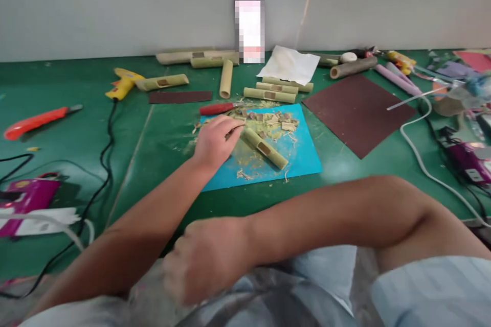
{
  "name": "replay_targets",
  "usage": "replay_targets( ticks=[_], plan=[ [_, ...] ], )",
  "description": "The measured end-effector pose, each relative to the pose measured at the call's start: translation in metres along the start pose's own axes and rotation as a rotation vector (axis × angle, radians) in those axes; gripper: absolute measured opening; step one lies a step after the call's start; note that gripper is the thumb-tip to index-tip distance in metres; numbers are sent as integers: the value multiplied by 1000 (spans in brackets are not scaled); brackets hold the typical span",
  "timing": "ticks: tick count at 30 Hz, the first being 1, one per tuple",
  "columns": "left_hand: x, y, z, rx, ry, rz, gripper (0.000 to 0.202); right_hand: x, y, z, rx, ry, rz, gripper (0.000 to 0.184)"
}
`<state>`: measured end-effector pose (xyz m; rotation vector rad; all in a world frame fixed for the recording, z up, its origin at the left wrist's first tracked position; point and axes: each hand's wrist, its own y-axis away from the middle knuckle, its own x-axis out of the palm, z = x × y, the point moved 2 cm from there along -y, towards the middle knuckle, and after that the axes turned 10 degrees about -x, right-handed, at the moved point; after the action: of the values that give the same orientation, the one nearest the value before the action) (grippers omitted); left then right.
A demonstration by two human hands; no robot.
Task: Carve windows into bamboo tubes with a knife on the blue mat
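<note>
Bamboo tube (275, 157) at the left fingers (233, 123), side window cut.
Left fingers bent at the tube's upper end; gripping or merely touching, cannot tell. Right fingers (177, 261) curled, nearer the body, blurred; contents cannot be told. Under the tube, blue sheet (311, 159) bearing chips (289, 126), right of the left fingers; red-handled tool (215, 109) just beyond them. Farther out, another windowed tube (253, 93). Opening looks done; any trimming left, not discernible.

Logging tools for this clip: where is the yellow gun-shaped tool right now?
In the head view, the yellow gun-shaped tool lies left of centre on the green table, just left of a notched bamboo tube.
</note>
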<state>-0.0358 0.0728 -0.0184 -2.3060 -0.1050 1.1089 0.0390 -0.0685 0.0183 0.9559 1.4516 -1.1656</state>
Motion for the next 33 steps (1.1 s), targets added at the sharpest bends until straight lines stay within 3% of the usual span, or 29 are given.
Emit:
replay_targets(
  ticks=[1,2,4,8,11,22,33],
  plan=[
    [0,0,1,-10,-6,-1,20,-2,10,-3,-1,-52,-86,42],
    [0,0,2,-16,-11,-3,21,-6,23,-10,101,-76,-188,44],
    [1,0,3,-23,-15,-5,21,-14,59,-26,431,-12,-285,47],
    [2,0,3,-26,-4,0,21,-22,124,-56,1004,29,-311,35],
    [1,0,2,-14,-5,28,24,-17,144,-69,1218,13,-246,24],
    [5,3,7,10,23,68,18,-3,131,-79,1219,27,-16,24],
    [1,4,3,5,89,74,15,-4,139,-81,1225,54,14,25]
  ],
)
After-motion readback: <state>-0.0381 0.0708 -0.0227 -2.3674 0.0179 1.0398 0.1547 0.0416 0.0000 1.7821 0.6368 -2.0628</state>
